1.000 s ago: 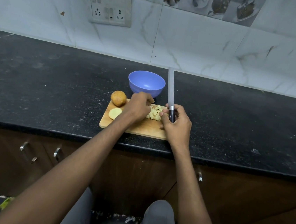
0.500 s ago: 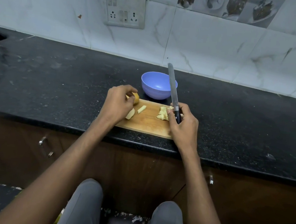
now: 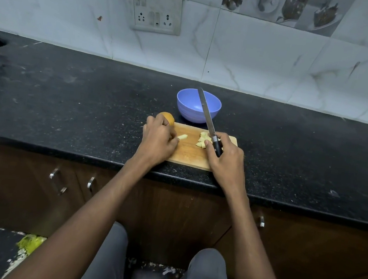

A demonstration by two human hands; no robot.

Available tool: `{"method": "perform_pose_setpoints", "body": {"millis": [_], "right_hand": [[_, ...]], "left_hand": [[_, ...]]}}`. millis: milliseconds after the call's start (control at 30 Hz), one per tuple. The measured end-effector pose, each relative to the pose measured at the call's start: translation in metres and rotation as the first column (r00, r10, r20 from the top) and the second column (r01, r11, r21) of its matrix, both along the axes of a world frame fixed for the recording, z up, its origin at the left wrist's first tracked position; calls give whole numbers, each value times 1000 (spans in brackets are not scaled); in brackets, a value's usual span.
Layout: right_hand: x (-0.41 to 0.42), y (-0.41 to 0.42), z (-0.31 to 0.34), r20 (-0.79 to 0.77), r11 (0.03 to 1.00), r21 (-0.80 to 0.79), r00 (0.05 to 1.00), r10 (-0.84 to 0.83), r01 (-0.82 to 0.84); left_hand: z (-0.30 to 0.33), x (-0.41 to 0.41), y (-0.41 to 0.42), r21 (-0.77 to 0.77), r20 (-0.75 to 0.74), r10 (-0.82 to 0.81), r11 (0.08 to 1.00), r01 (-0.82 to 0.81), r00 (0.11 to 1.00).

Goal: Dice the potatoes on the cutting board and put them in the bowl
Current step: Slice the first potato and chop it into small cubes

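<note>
Both hands work over a wooden cutting board point(image 3: 191, 151) at the front edge of a dark counter. Left hand point(image 3: 159, 140), fingers curled downward, covers a potato piece at the board's left end; whether it grips that piece or merely rests on it cannot be told from this angle. Right hand point(image 3: 226, 157) is closed round the black handle of a long knife point(image 3: 206, 114), blade lifted and angled away toward a blue bowl point(image 3: 198, 105).

A small heap of diced potato point(image 3: 202, 139) lies on the board just beside the knife hand, a single cut strip point(image 3: 182, 136) lies near the left fingertips, and a whole unpeeled potato point(image 3: 166, 117) sits at the board's far left corner, touching the left hand. The bowl, just behind the board, appears to hold nothing.

Raw potato is likely firm and dense, its cut faces wet and slick, so pieces are best pinned flat side down with fingertips tucked back from the blade; the round whole one could roll until halved. The dice look light enough to scoop or sweep into the bowl.

The black stone countertop point(image 3: 68, 104) is speckled and scuffed. Behind it rises a pale marbled tile wall point(image 3: 266, 64) with a switch and socket panel point(image 3: 157, 9); brown cabinet doors with metal handles point(image 3: 57, 180) sit below.
</note>
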State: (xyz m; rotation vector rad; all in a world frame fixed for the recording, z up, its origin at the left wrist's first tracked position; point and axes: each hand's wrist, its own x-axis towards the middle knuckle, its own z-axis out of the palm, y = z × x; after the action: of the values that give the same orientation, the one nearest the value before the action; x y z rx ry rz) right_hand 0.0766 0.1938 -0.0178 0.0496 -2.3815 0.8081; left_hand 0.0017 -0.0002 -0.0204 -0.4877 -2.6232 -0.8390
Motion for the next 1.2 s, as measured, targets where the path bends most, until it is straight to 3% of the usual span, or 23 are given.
{"method": "perform_pose_setpoints", "body": {"millis": [167,333,600,1200], "right_hand": [[2,-3,6,53,999,-36,999,-12,14],[24,-22,19,133,998,-22,990,-56,59],[69,-65,32,425,986,151,896,-128,69],[79,-83,34,507,968,226,836,-210,107]], "left_hand": [[1,0,-14,61,50,-203,978,200,978],[-2,-2,-20,126,38,-219,969,212,975],[-6,-3,-20,142,-12,-208,968,208,978],[-10,-8,-23,182,-7,-220,959,217,976]]}}
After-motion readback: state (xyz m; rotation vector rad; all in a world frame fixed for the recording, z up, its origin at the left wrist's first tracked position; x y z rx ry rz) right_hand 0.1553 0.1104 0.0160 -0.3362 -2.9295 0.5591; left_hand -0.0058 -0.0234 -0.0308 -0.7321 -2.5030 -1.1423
